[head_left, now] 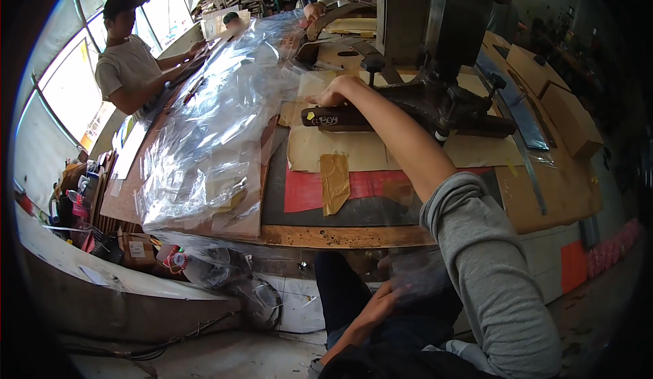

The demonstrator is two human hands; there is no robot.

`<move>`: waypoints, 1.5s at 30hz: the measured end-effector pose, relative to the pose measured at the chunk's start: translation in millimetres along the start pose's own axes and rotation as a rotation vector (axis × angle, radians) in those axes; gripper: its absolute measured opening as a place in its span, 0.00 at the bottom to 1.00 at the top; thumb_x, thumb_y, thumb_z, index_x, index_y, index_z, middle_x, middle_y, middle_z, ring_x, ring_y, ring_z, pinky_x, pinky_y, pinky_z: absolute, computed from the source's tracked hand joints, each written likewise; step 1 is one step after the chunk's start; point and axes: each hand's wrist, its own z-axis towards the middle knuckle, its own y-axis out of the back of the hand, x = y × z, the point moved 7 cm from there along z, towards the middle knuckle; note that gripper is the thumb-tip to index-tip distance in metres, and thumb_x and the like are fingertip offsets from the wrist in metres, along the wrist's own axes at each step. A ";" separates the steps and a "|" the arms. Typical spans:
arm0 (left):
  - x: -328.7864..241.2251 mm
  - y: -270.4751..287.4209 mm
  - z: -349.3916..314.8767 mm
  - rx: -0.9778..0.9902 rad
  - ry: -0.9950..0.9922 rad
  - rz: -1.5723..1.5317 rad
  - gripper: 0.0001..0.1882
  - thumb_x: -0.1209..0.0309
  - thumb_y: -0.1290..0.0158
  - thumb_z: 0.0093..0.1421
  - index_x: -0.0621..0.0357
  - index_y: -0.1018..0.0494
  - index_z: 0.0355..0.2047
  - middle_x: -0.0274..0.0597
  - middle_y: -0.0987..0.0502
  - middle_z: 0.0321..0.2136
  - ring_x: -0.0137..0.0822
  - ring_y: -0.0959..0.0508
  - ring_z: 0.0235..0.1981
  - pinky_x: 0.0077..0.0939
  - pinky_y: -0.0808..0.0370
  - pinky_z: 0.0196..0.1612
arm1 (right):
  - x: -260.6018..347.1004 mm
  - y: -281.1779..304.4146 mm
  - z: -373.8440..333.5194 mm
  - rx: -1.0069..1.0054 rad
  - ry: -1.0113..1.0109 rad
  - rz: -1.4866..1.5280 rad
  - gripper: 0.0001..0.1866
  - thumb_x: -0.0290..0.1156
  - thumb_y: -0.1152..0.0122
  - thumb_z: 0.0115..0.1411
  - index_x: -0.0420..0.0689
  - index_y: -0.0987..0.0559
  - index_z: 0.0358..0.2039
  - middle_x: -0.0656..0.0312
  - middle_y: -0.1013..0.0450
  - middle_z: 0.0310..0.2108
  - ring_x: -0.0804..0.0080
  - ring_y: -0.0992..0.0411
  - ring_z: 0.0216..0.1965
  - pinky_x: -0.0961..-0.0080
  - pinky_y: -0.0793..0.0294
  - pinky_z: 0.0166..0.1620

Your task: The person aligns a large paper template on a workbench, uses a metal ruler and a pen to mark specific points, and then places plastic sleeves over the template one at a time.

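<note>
My right hand [331, 92] reaches across the press to the far side of a dark bar [340, 119] with a light handwritten mark. Its fingers look stretched out to the left over tan paperboard [326, 151]; their tips are partly hidden. Down by my lap, my left hand [384, 300] is closed on crumpled clear plastic film [418, 277], blurred at its edges. Under the bar, the paperboard lies over a red sheet [303, 192], with brown tape [335, 185] stuck across both. A black-knobbed clamp screw [373, 64] stands beside my right wrist.
Shiny clear plastic sheets [204, 147] cover the table's left side. The press column [456, 25] rises ahead. Cardboard boxes [568, 117] sit at right. A person in a cap [126, 59] works at the left edge; another person's hand [314, 10] is at the back.
</note>
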 end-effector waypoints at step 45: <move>-13.7 -1.9 -28.4 -0.119 -0.011 0.085 0.19 0.64 0.54 0.61 0.64 0.32 0.48 0.39 0.28 0.42 0.28 0.31 0.43 0.22 0.36 0.48 | -52.6 -116.4 -125.0 -0.896 0.761 -0.906 0.24 0.28 0.62 0.57 0.37 0.40 0.55 0.49 0.40 0.56 0.62 0.38 0.56 0.71 0.35 0.53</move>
